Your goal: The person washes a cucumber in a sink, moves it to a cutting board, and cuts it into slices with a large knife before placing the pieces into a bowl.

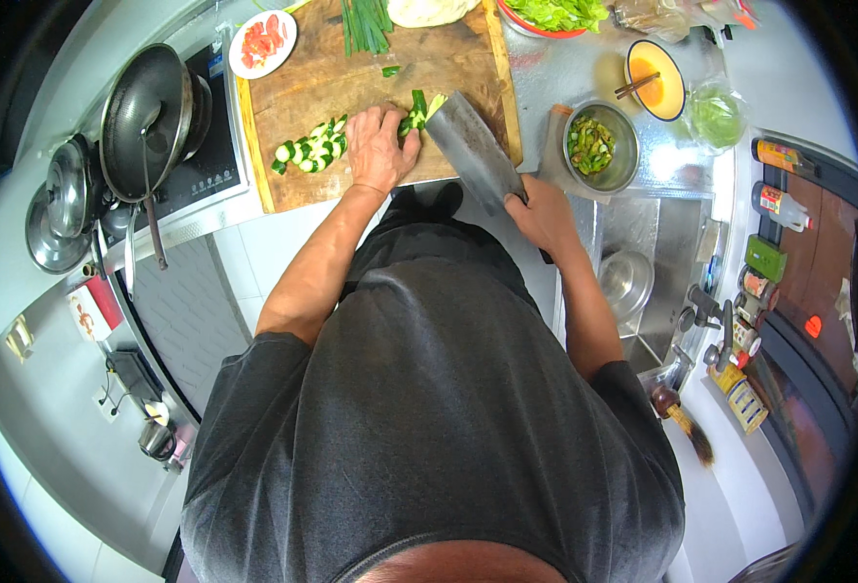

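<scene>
On the wooden cutting board, my left hand lies palm down, its thumb apart from the fingers. What is under the palm is hidden. A pile of chopped cucumber chunks sits against its left side. More cut cucumber pieces lie beside its fingertips and thumb on the right. My right hand grips the handle of a cleaver. The wide blade slants up and left over the board's front right part, its far end close to the right-hand pieces. One small green piece lies alone farther back.
Around the board are a plate of cut tomato, scallions, a bowl of lettuce, a steel bowl of cut green vegetables and a bowl of orange liquid with chopsticks. A wok stands left; a sink lies right.
</scene>
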### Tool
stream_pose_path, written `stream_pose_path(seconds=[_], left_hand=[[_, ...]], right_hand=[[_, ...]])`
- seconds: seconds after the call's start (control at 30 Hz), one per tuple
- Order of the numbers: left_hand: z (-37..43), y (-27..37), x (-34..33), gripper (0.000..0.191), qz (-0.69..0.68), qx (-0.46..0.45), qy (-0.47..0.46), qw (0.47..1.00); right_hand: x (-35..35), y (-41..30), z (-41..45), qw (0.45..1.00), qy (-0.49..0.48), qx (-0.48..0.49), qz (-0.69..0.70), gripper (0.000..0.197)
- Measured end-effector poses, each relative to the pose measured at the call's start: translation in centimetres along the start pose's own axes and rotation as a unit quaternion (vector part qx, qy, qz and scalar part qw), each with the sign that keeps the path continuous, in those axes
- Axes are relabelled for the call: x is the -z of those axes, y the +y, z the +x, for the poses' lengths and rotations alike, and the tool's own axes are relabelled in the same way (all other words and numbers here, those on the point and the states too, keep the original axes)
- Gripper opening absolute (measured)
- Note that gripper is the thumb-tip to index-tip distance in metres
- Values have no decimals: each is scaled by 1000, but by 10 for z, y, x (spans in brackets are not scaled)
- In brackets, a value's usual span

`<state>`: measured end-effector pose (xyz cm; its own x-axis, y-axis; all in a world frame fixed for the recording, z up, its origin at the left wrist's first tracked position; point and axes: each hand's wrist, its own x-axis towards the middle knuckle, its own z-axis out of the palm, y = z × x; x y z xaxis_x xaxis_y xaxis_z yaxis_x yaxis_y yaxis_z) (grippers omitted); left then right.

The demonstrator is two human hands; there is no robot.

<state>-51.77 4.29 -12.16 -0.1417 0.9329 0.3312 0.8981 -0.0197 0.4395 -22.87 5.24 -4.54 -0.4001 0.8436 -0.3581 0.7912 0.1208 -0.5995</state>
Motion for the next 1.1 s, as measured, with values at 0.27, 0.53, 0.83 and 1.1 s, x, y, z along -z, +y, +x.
stream_pose_path(seconds=[0.27, 0.53, 0.83, 1.1], left_hand=[[19, 10, -14, 39, -26, -27, -23, 999], [33, -10, -18, 39, -115, -125, -71, 983], [24, -10, -7, 40, -146, -107, -72, 981], [15, -6, -8, 38, -124, -101, -72, 985]], right_hand=[[-2, 11, -20, 984, 52, -108, 129, 32], [-15, -8, -24, 980, 104, -131, 113, 30], [-21, -30, -6, 957, 79, -186, 208, 26], [-16, -12, 21, 967, 16, -169, 192, 29]])
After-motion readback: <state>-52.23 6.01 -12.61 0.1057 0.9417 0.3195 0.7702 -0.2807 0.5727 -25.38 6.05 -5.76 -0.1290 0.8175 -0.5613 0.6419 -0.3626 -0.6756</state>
